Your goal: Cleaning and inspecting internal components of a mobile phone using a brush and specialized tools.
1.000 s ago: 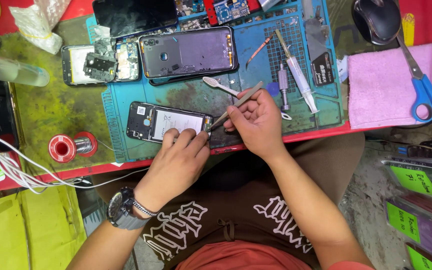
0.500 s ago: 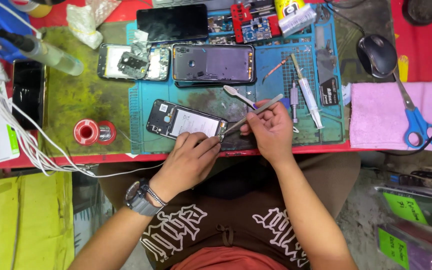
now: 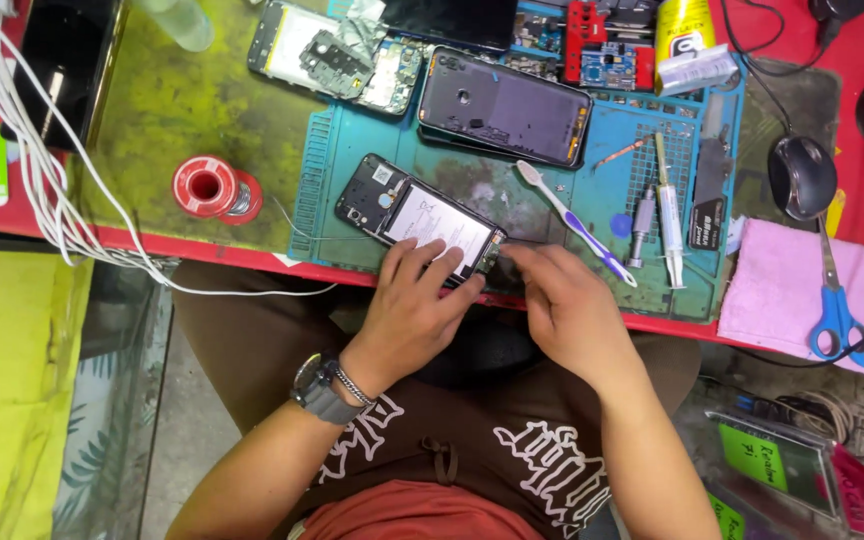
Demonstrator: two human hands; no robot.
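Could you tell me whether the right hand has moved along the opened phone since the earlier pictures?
Yes. The right hand has dropped from above the opened phone to its lower right corner.

Both hands, left (image 3: 420, 300) and right (image 3: 564, 305), rest palm-down, fingers forward.

A red-edged surface (image 3: 152, 245) ran across the top, overlaid by a stained yellow-green mat (image 3: 182, 100) at 11 o'clock. A bright yellow panel (image 3: 2, 400) stood at 8 o'clock beside grey concrete floor (image 3: 187, 420), evenly lit.
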